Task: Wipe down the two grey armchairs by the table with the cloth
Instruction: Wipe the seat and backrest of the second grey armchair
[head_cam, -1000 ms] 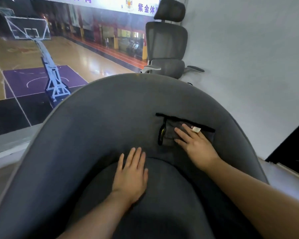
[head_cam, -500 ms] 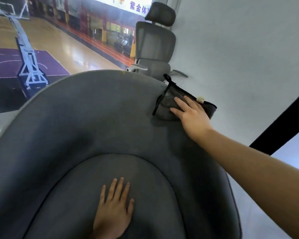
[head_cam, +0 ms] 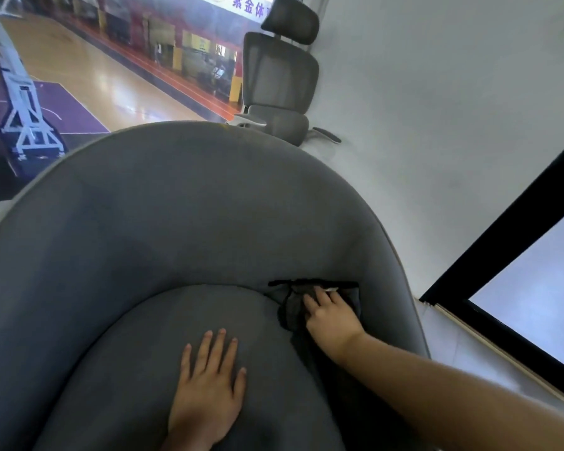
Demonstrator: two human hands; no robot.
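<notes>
A grey armchair [head_cam: 183, 222] with a curved back fills most of the view. My left hand [head_cam: 209, 388] rests flat on its seat cushion, fingers straight and spread. My right hand [head_cam: 331, 315] presses a dark grey cloth [head_cam: 292, 309] with black edging against the lower inner back, at the right where back and seat cushion meet. Its fingers lie straight over the cloth. Part of the cloth is hidden under that hand.
A grey office chair [head_cam: 279, 79] with a headrest stands behind the armchair by the white wall [head_cam: 437, 109]. A black-framed window [head_cam: 515, 288] is at the right. At the left a glass wall shows a basketball court and a hoop stand [head_cam: 23, 125].
My right hand has swept the cloth from the top right rim of the chair back down to the crease beside the seat cushion. My left hand stays flat on the seat.
</notes>
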